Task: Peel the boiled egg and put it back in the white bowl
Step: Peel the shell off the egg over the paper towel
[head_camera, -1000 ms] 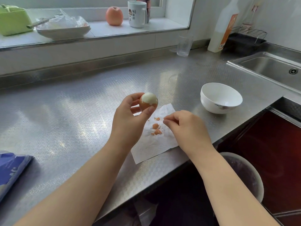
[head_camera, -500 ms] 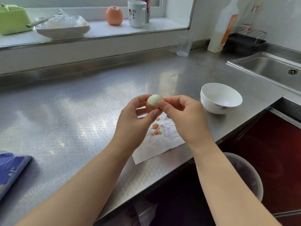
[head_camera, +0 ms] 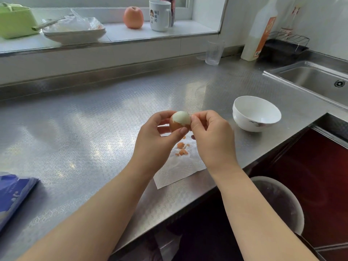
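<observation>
Left hand (head_camera: 156,142) grips the half-peeled egg (head_camera: 180,120) above the paper towel (head_camera: 178,170). Right hand (head_camera: 211,136) pinches at its shell edge. White bowl (head_camera: 257,113) sits nearby on the surface (head_camera: 84,129).

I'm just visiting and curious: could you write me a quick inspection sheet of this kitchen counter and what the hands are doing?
Surface: patterned steel counter, with a paper towel at its front edge.
Job's things: egg, top peeled white, brown shell below; white bowl empty, to the right.
Clutter: shell bits on the towel; blue packet at the left edge.
Hands: left hand grips the egg; right hand pinches at its shell edge.
Cables: nothing seen.
Surroundings: sink, glass, bottle; apple and mug on the sill.
</observation>
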Demonstrator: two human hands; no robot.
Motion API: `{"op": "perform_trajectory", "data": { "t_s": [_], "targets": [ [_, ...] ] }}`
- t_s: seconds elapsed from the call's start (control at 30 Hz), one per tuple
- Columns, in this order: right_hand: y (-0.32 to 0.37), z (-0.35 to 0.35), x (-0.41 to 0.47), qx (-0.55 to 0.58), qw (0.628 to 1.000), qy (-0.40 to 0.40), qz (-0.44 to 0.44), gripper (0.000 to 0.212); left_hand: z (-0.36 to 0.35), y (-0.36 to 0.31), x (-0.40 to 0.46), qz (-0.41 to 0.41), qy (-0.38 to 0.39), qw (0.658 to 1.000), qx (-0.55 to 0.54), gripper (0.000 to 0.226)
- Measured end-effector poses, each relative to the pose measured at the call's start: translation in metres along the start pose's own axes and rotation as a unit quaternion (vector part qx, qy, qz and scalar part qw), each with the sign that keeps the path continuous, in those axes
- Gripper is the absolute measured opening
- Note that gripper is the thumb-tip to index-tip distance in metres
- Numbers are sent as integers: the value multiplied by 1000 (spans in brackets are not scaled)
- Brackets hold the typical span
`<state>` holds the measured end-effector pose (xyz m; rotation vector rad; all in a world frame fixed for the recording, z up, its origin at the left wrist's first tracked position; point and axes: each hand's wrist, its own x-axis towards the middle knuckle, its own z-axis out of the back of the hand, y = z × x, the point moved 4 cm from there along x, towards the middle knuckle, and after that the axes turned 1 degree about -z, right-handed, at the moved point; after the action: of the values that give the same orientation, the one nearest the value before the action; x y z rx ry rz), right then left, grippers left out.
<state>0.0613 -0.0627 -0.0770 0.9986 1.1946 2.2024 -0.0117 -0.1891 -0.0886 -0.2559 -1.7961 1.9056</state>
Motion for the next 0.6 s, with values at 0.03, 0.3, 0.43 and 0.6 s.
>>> {"op": "perform_trajectory", "data": {
  "t_s": [0.03, 0.3, 0.43, 0.6],
  "targets": [
    [0, 0, 0, 3, 1000, 0, 2, 12, 0, 1, 0, 5, 2, 1000, -6, 35],
    [-5, 5, -5, 55, 998, 12, -16, 11, 2, 5, 3, 47, -1, 997, -57, 44],
    [-20, 7, -10, 9, 998, 46, -50, 3, 4, 7, 5, 51, -10, 996, -69, 43],
    [-28, 6, -16, -28, 996, 63, -59, 8, 4, 9, 5, 45, -10, 995, -87, 27]
  ]
}}
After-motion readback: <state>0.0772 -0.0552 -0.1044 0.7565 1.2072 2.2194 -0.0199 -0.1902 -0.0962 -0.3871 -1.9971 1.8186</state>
